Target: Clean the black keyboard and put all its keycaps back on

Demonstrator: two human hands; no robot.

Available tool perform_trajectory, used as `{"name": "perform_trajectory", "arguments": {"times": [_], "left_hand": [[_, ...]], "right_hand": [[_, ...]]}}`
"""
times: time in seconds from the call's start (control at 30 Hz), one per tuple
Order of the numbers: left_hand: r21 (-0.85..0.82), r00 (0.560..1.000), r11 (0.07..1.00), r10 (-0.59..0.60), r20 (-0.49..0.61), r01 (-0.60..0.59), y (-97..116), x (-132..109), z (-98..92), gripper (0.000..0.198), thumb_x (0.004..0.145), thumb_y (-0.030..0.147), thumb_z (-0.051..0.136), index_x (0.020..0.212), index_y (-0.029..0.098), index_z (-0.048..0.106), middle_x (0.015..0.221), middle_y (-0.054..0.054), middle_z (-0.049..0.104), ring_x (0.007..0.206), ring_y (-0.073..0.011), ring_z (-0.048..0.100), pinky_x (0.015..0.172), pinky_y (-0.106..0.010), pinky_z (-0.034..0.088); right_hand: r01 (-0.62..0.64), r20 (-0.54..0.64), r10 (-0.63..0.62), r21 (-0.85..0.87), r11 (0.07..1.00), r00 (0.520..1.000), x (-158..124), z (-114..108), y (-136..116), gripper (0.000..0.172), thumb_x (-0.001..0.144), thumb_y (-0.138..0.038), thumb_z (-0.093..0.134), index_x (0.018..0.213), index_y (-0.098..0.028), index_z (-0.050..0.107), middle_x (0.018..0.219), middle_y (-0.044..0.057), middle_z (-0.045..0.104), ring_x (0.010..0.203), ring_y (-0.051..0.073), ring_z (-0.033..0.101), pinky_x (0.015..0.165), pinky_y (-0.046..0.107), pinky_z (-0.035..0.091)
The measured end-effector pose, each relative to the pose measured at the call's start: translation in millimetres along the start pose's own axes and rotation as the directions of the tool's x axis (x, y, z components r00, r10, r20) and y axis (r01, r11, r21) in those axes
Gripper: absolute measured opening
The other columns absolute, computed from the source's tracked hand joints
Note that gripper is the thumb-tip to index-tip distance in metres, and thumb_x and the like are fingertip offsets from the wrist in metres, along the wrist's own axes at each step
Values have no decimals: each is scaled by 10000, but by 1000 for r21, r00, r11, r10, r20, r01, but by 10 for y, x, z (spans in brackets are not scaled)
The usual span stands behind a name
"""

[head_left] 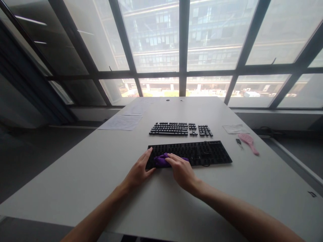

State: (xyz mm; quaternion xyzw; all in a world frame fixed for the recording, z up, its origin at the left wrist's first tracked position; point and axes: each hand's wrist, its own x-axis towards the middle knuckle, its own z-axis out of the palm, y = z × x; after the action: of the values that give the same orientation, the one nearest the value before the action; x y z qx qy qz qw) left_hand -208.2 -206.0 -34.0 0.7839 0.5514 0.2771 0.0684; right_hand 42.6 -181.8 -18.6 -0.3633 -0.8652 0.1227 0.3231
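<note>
A black keyboard base (214,154) with its keycaps off lies flat on the white table. My left hand (139,169) grips its left end, thumb along the near edge and fingers at the left side. Bunched on the base is a purple cloth (161,160), and my right hand (181,169) presses it down with bent fingers. Part of the cloth shows to the right of those fingers. Just behind the base, the removed black keycaps (170,129) are laid out in keyboard order, in separate blocks.
On the right of the white table (106,181) lie a pink brush (248,143), a small black-and-silver tool (239,143) and a clear plastic sheet or bag (235,129). Sheets of paper (121,122) rest on the left. Large windows (156,37) stand behind the table.
</note>
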Motion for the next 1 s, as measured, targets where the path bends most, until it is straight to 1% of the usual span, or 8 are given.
{"name": "perform_trajectory", "arguments": {"times": [0.2, 0.3, 0.47, 0.57, 0.73, 0.83, 0.9, 1.0], "left_hand": [[4, 999, 999, -37, 16, 37, -119, -18, 88, 875, 914, 369, 638, 1617, 167, 158, 1626, -192, 316, 1511, -335, 304, 1227, -524, 316], [6, 993, 993, -114, -13, 114, -200, -34, 156, 959, 879, 407, 675, 1619, 139, 127, 1640, -221, 264, 1523, -363, 258, 1230, -540, 298], [-32, 981, 981, -193, -20, 192, -260, -50, 196, 1037, 828, 457, 726, 1617, 137, 134, 1633, -227, 278, 1514, -373, 275, 1233, -535, 294], [-63, 976, 974, -219, -4, 219, -255, -50, 187, 1065, 818, 492, 730, 1616, 123, 128, 1639, -234, 255, 1521, -365, 260, 1237, -516, 290], [-86, 980, 976, -199, -5, 198, -260, -47, 198, 1072, 819, 487, 731, 1618, 130, 113, 1636, -237, 260, 1515, -365, 281, 1231, -523, 296], [-73, 982, 980, -189, -13, 188, -275, -50, 212, 1052, 820, 477, 732, 1617, 145, 131, 1638, -226, 262, 1522, -364, 261, 1235, -524, 289], [-63, 982, 981, -186, -18, 185, -281, -52, 216, 1033, 823, 464, 730, 1615, 155, 145, 1639, -219, 265, 1524, -363, 255, 1236, -524, 286], [-64, 983, 981, -183, -19, 181, -284, -55, 208, 1029, 831, 461, 725, 1617, 161, 132, 1635, -223, 273, 1517, -364, 275, 1231, -528, 293]], "right_hand": [[-211, -139, 203, -46, 976, 969, 262, -333, 426, 431, 961, -76, 455, 1267, -264, 694, 1358, 22, 668, 1230, 212, 638, 1031, 335, 522], [-282, -135, 269, -88, 955, 954, 203, -332, 581, 439, 942, -65, 467, 1262, -252, 701, 1351, 33, 673, 1217, 224, 651, 1034, 353, 524], [-151, -40, 149, -51, 987, 988, -46, -148, 369, 491, 921, -33, 448, 1281, -258, 696, 1393, 19, 646, 1269, 205, 622, 1064, 335, 508], [-76, -18, 75, -18, 997, 997, -61, -177, 269, 462, 945, -51, 434, 1251, -256, 712, 1358, 17, 671, 1249, 198, 635, 1047, 319, 518], [-250, -191, 226, -112, 962, 955, 79, -448, 583, 414, 977, -102, 444, 1282, -251, 682, 1379, 46, 654, 1199, 240, 663, 984, 368, 556], [-341, -197, 305, -184, 922, 932, 70, -512, 764, 416, 963, -84, 449, 1275, -231, 683, 1351, 71, 672, 1184, 264, 673, 968, 391, 566], [-318, -139, 294, -207, 925, 946, -1, -472, 740, 429, 936, -54, 463, 1264, -212, 689, 1354, 83, 669, 1199, 269, 666, 984, 400, 562], [-175, -37, 171, -177, 969, 985, -159, -357, 494, 462, 912, -22, 467, 1270, -216, 687, 1372, 70, 659, 1239, 237, 644, 1016, 366, 550]]}}
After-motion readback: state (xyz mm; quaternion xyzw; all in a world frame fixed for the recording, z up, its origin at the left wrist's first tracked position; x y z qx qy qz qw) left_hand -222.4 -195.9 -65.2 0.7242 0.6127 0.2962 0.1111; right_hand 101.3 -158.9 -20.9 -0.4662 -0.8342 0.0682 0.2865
